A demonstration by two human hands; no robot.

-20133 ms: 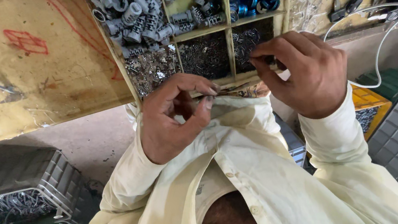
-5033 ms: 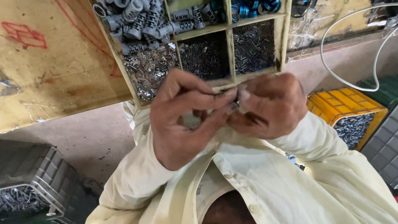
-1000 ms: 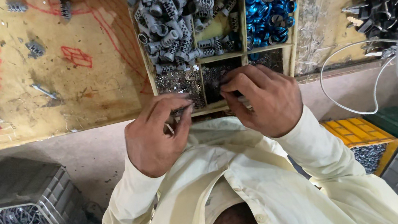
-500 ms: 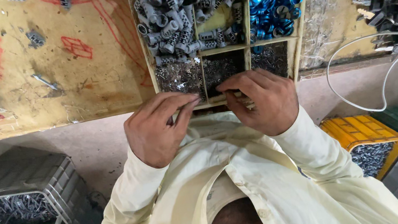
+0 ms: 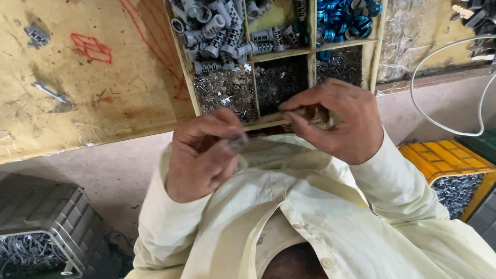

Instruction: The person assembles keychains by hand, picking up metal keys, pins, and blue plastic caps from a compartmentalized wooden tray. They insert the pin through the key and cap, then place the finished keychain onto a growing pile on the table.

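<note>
Head view, left hand (image 5: 203, 157) pinching small metal part (image 5: 237, 142), right hand (image 5: 337, 121) beside tray edge (image 5: 271, 119)

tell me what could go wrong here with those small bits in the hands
1. The left hand pinches a small grey part beyond the bench edge; if it slips, it would likely drop into the lap or onto the floor.
2. The right hand works right against the wooden tray front; a nudge might spill its tiny loose pieces.
3. The white cable hangs beside the right arm and could snag.

one head-worn camera looks steeply down, close over the workbench edge (image 5: 72, 145) and lap.
</note>
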